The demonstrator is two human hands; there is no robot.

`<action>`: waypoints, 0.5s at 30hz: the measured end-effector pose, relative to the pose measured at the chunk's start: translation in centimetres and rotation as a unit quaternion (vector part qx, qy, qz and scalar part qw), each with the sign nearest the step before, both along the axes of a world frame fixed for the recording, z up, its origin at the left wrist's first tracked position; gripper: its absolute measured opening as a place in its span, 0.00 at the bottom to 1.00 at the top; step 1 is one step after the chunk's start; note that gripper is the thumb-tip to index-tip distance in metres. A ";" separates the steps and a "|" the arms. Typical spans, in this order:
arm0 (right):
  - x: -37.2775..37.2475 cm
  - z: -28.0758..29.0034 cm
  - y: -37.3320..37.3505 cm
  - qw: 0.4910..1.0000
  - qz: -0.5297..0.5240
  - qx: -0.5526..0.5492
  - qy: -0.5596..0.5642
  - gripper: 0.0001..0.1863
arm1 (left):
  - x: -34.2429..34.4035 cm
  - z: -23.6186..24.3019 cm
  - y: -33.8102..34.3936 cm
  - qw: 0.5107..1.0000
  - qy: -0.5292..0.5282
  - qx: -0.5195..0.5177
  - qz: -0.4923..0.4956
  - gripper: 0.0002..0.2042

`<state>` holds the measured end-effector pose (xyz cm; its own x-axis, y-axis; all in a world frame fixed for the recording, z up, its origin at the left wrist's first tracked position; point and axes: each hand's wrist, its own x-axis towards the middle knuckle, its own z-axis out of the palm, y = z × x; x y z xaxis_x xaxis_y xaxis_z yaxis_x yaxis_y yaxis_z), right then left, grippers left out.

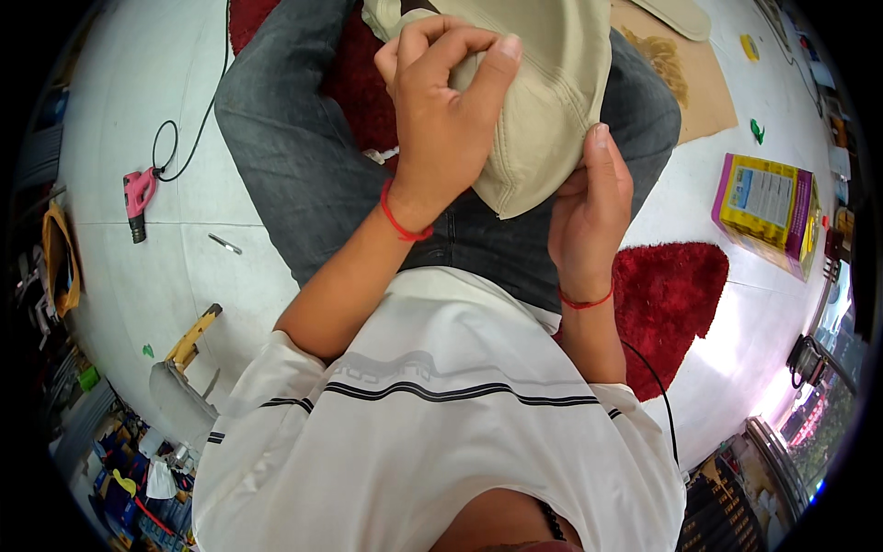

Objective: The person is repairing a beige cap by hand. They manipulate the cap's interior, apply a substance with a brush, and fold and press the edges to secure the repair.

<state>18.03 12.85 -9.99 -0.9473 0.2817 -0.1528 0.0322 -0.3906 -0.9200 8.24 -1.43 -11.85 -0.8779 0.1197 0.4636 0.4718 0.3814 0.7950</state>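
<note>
A beige cover of smooth, leather-like material lies across my lap, with stitched seams and a pointed lower corner. What kind of cover it is I cannot tell. My left hand is closed over its upper left part, fingers curled and thumb stretched along the surface. At its right edge, my right hand pinches the material, thumb on top and the other fingers partly hidden. The far end of the cover runs out of the picture at the top.
A pink heat gun with a black cord lies on the white floor at left, near a small pen-like tool. To the right are a yellow and purple box, a red mat and a brown board. A yellow-handled tool sits lower left.
</note>
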 end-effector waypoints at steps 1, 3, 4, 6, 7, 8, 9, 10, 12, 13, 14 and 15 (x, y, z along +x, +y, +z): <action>-0.3 0.2 0.1 1.000 -0.016 -0.002 0.000 0.24 | -0.2 -0.1 0.7 1.000 0.020 0.011 0.004 0.21; -0.9 0.7 0.5 0.999 -0.037 -0.002 0.005 0.23 | -0.1 -0.3 1.6 0.997 0.077 -0.001 -0.006 0.28; -1.2 1.0 1.0 0.999 -0.043 0.002 0.009 0.22 | -0.1 -0.2 1.9 0.993 0.113 -0.019 -0.021 0.31; -1.9 1.8 1.5 0.998 -0.054 0.010 0.011 0.22 | 0.2 0.4 1.7 0.990 0.125 -0.033 -0.057 0.43; -2.1 2.3 1.4 0.998 -0.060 0.013 0.009 0.23 | -0.1 0.5 1.3 0.988 0.128 -0.040 -0.076 0.45; -2.4 2.6 1.4 0.998 -0.064 0.017 0.006 0.23 | -0.4 0.7 0.8 0.986 0.131 -0.048 -0.095 0.47; -2.7 2.6 1.7 0.998 -0.058 0.027 0.016 0.24 | -1.0 1.0 0.4 0.980 0.153 -0.049 -0.115 0.47; -3.1 2.7 2.0 0.998 -0.053 0.037 0.027 0.24 | -2.0 1.4 0.0 0.973 0.177 -0.050 -0.136 0.46; -3.6 3.1 2.0 0.997 -0.052 0.049 0.036 0.24 | -3.1 1.9 -0.2 0.966 0.196 -0.036 -0.167 0.44; -3.7 3.4 1.7 0.997 -0.055 0.048 0.034 0.23 | -3.5 2.1 -0.3 0.966 0.190 -0.024 -0.176 0.42; -3.8 3.7 1.4 0.997 -0.058 0.047 0.032 0.23 | -3.8 2.4 -0.4 0.965 0.185 -0.012 -0.185 0.40; -3.8 3.9 1.3 0.996 -0.064 0.050 0.033 0.23 | -4.2 2.6 -0.4 0.968 0.171 -0.014 -0.186 0.38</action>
<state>14.21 14.13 -6.12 -0.9099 0.4110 -0.0563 -0.0741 -0.2946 -0.9527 4.06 -1.86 -9.23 -0.5677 0.4135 0.7118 0.8142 0.1540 0.5598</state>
